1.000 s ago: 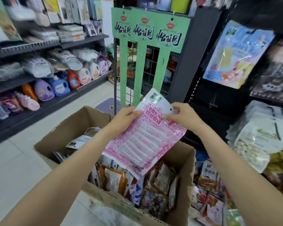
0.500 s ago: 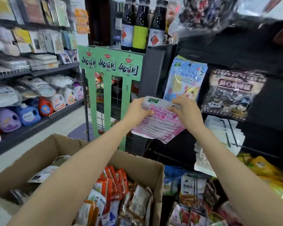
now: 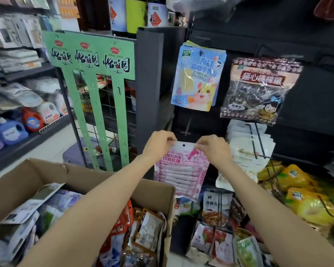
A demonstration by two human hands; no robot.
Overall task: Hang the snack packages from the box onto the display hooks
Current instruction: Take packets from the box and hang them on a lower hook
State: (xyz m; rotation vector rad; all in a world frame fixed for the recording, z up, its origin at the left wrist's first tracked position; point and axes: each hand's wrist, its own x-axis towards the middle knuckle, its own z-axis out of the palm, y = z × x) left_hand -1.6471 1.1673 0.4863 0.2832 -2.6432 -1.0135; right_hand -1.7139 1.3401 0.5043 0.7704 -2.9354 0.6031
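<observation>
A pink and white snack package [image 3: 181,170] hangs upright between my hands in front of the dark display panel [image 3: 316,112]. My left hand [image 3: 159,142] pinches its top left corner and my right hand [image 3: 213,147] pinches its top right corner. The round hang hole at its top edge is visible between my hands. Below and to the left stands the open cardboard box [image 3: 46,170], holding several more snack packages [image 3: 143,228]. I cannot make out a hook behind the package.
A blue snack bag [image 3: 197,78] and a dark plum candy bag [image 3: 258,89] hang above. White bags [image 3: 247,143] and yellow bags [image 3: 301,193] hang at the right. A green display rack [image 3: 93,78] stands left, with detergent shelves [image 3: 27,120] beyond.
Both hands carried the pink package from above the box forward to the display panel, turning it upright. My view rose toward the hanging bags.
</observation>
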